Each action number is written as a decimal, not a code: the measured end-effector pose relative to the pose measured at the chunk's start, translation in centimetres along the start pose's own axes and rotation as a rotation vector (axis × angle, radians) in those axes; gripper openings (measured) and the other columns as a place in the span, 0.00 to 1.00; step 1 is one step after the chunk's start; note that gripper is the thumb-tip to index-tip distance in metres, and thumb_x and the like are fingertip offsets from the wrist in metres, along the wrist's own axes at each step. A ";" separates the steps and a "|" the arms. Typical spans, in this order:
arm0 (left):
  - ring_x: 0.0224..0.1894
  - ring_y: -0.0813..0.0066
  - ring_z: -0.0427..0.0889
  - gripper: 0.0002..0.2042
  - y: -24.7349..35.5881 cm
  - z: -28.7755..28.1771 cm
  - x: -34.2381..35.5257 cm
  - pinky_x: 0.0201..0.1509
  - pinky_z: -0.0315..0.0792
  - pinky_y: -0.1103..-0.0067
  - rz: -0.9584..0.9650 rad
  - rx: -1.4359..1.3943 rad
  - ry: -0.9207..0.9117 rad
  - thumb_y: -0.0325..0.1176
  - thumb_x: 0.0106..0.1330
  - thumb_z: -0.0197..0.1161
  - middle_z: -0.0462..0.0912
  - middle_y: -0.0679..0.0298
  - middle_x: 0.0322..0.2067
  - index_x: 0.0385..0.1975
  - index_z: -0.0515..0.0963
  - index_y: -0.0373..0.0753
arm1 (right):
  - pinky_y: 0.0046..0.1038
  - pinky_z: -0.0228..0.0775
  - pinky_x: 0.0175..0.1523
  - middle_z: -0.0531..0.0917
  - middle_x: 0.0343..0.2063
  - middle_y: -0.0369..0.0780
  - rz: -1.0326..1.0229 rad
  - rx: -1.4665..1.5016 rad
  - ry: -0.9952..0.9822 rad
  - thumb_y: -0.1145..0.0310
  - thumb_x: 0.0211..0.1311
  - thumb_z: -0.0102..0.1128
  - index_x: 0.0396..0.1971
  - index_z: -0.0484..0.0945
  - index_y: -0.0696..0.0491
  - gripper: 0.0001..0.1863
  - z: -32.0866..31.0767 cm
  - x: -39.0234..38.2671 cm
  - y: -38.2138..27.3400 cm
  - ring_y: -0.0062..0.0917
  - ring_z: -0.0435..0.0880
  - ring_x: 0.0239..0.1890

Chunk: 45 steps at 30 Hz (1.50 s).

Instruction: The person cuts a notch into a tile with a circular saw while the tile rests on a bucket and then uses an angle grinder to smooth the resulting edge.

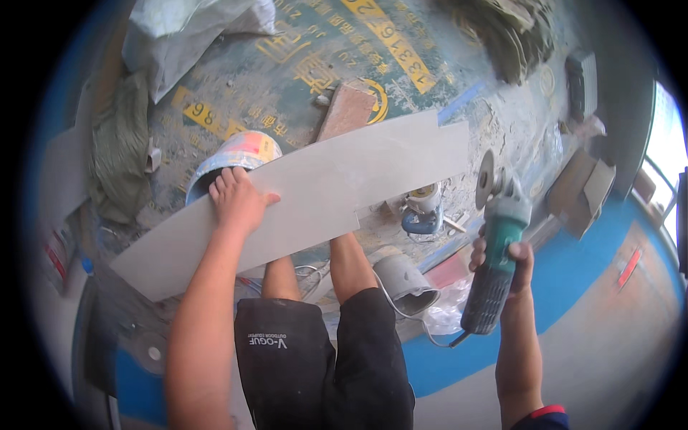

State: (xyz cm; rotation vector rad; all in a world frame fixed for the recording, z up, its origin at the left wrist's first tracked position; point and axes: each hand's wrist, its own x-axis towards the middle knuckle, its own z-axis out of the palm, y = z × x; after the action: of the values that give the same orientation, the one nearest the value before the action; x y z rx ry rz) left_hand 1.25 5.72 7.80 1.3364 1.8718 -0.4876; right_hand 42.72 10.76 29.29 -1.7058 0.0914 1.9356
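Observation:
A long pale grey tile [308, 190] slants across the view in front of my legs, with a notch cut into its right end. My left hand [240, 201] grips its far edge, fingers hooked over and thumb lying on the face. A paint-smeared bucket [251, 147] shows just beyond that hand, partly covered by the tile. Out to the right, my right hand [522, 264] is wrapped round the green and black body of an angle grinder [504, 240]. The grinder's disc [486, 179] points away from me and stands apart from the tile. Whether it spins, I cannot tell.
A reddish-brown block [349, 111] lies beyond the tile. Near the tile's right end stands a blue-handled tool [421, 218]. The grinder's cord [423, 326] runs past a grey bucket [403, 283]. A cardboard box [582, 192] sits right, a white sack [186, 36] far left.

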 end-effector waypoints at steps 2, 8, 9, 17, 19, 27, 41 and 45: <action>0.59 0.49 0.69 0.37 0.1 0.0 -0.1 0.69 0.55 0.58 0.003 0.032 -0.013 0.53 0.52 0.76 0.72 0.46 0.53 0.50 0.69 0.29 | 0.35 0.82 0.41 0.82 0.36 0.48 0.026 -0.067 0.070 0.60 0.44 0.67 0.53 0.71 0.61 0.34 -1.9 -2.5 2.6 0.35 0.85 0.36; 0.61 0.49 0.69 0.38 -0.2 0.3 0.2 0.69 0.57 0.59 0.024 0.088 -0.017 0.55 0.54 0.75 0.71 0.44 0.56 0.52 0.68 0.28 | 0.32 0.77 0.49 0.84 0.38 0.43 0.133 -0.357 0.168 0.64 0.39 0.67 0.50 0.77 0.62 0.32 -5.3 -6.1 10.6 0.31 0.84 0.39; 0.61 0.49 0.69 0.39 -0.1 0.3 0.2 0.69 0.57 0.58 0.028 0.095 -0.016 0.55 0.54 0.75 0.71 0.44 0.56 0.52 0.67 0.28 | 0.32 0.77 0.49 0.84 0.38 0.43 0.136 -0.385 0.155 0.65 0.39 0.67 0.49 0.77 0.62 0.32 -5.3 -6.1 11.7 0.31 0.84 0.40; 0.64 0.45 0.70 0.44 0.1 0.5 0.7 0.69 0.60 0.58 -0.007 0.162 -0.022 0.58 0.53 0.75 0.72 0.44 0.59 0.58 0.66 0.27 | 0.37 0.80 0.47 0.81 0.36 0.44 0.182 0.671 -0.041 0.60 0.46 0.70 0.50 0.72 0.60 0.32 -2.3 -4.5 19.5 0.34 0.83 0.37; 0.65 0.45 0.70 0.46 0.7 -0.3 0.6 0.70 0.60 0.58 -0.041 0.200 -0.048 0.60 0.53 0.74 0.71 0.44 0.60 0.59 0.65 0.26 | 0.37 0.79 0.49 0.79 0.36 0.42 0.211 1.123 -0.119 0.58 0.51 0.69 0.48 0.72 0.59 0.28 -0.3 -3.7 19.5 0.33 0.82 0.38; 0.65 0.45 0.69 0.50 0.2 0.6 1.6 0.72 0.57 0.59 -0.055 0.236 -0.143 0.61 0.52 0.74 0.70 0.40 0.61 0.61 0.63 0.22 | 0.34 0.74 0.54 0.77 0.40 0.37 0.020 1.504 -0.250 0.58 0.55 0.67 0.48 0.70 0.58 0.26 6.2 0.8 21.9 0.25 0.80 0.43; 0.65 0.47 0.66 0.43 0.7 0.3 0.8 0.74 0.45 0.54 0.004 0.127 -0.091 0.57 0.52 0.76 0.70 0.42 0.57 0.54 0.65 0.26 | 0.33 0.73 0.57 0.76 0.41 0.37 -0.093 1.541 -0.104 0.59 0.56 0.66 0.47 0.69 0.57 0.25 11.0 6.9 23.1 0.26 0.78 0.45; 0.64 0.48 0.66 0.42 0.0 0.2 0.8 0.74 0.46 0.55 -0.009 0.133 -0.064 0.57 0.51 0.76 0.70 0.43 0.56 0.52 0.66 0.27 | 0.33 0.74 0.57 0.76 0.41 0.37 -0.078 1.493 -0.084 0.58 0.56 0.65 0.47 0.70 0.56 0.24 12.0 7.4 22.6 0.26 0.78 0.45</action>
State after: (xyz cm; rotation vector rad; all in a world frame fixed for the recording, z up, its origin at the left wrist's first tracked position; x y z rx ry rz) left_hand 1.20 6.07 7.03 1.3830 1.8200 -0.6615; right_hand 21.65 -0.87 17.83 -0.5692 1.0883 1.1748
